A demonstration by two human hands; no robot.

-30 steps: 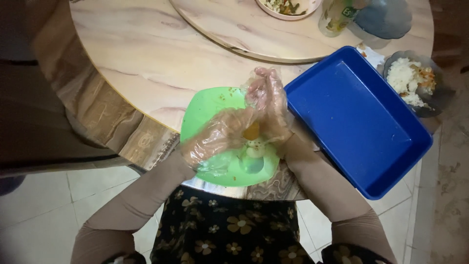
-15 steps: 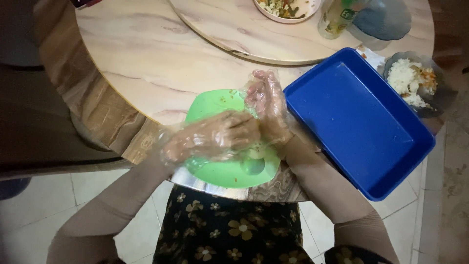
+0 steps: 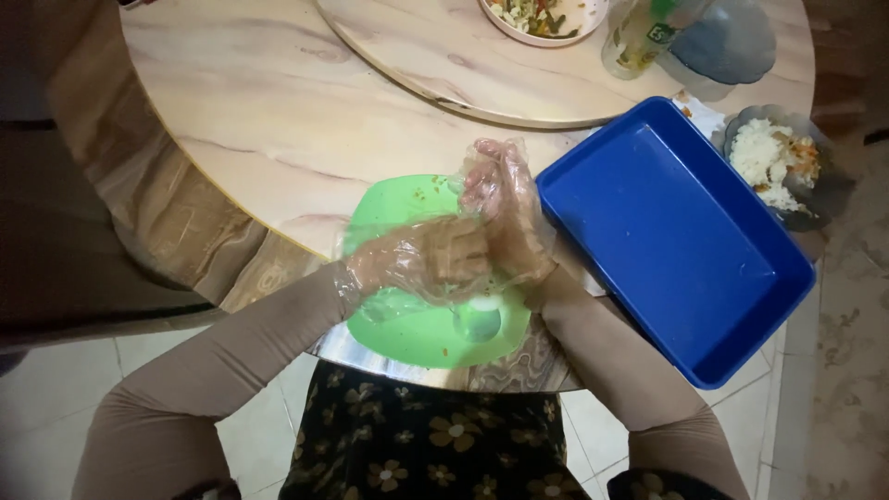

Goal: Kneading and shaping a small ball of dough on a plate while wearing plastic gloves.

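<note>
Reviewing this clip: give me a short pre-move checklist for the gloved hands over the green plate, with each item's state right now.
1. Clear plastic gloves on both hands: ok; left hand and right hand are covered.
2. Hands over the round green plastic plate: ok.
3. What is pressed between the palms: cannot tell, hidden by the hands.
4. Green plate fully on the round marble-patterned table: not ok, it overhangs the near edge.
5. Blue rectangular plastic tray empty and beside the right hand: ok.
6. Dark bowl of rice within sight past the tray: ok.
</note>
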